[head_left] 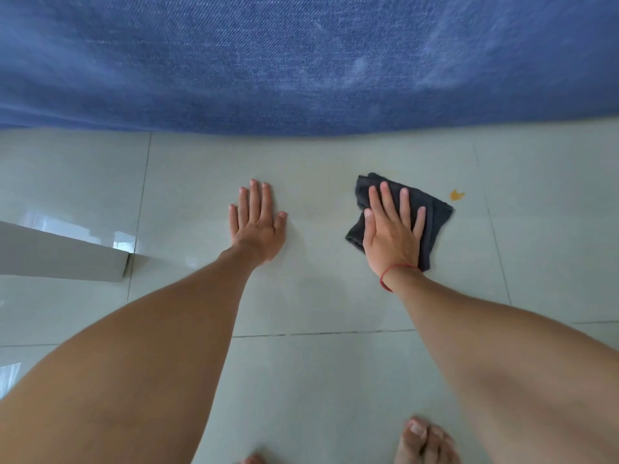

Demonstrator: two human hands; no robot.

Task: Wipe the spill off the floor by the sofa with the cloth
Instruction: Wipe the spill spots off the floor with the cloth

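Note:
A folded dark grey cloth (435, 212) lies flat on the pale tiled floor (318, 380) in front of the blue sofa (301, 61). My right hand (392, 229) presses flat on the cloth, fingers spread; a red string circles its wrist. A small orange spot of spill (456, 195) sits on the tile just right of the cloth, apart from it. A faint yellowish smear (321, 175) shows on the tile left of the cloth. My left hand (256, 222) rests palm down on the bare floor, fingers apart, holding nothing.
The sofa's blue fabric front fills the whole top of the view, its lower edge meeting the floor. A white furniture corner (67, 256) juts in from the left. My bare toes (422, 440) show at the bottom edge.

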